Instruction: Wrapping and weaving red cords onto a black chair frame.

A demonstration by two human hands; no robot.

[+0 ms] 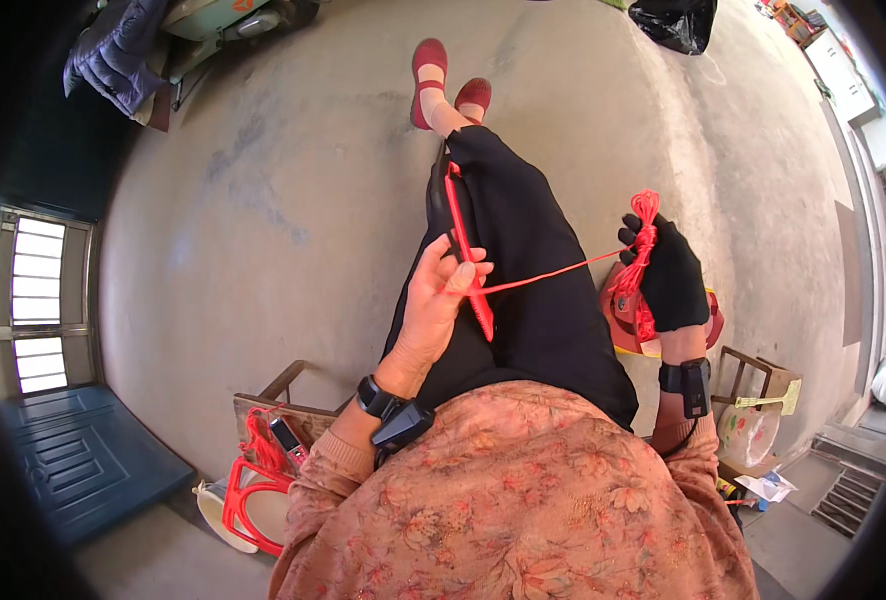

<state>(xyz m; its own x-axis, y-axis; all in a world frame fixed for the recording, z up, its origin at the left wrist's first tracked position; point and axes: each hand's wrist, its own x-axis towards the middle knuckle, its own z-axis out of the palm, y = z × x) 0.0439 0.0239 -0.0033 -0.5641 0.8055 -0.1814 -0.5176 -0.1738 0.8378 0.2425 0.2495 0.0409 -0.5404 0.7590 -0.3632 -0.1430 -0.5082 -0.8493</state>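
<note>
My bare left hand (438,300) is closed on a long, narrow piece with a bright red edge (459,215) and a dark side, seen nearly edge-on above my lap. Its exact kind I cannot make out. A red cord (553,273) runs taut from beside my left fingers across to my right hand. There my right hand (673,275), in a black glove with dark fingertips, is closed on a looped bundle of red cord (640,245). Loops stick out above and below that grip. Beneath the right hand is a red and yellow item (618,325), partly hidden.
At my left, a wooden stool (248,402) holds red cord (260,440) and a mobile phone (288,438), beside a red plastic frame (238,510). A wooden chair (763,385) stands at my right. Farther off are a scooter (223,25) and a black bag (673,22).
</note>
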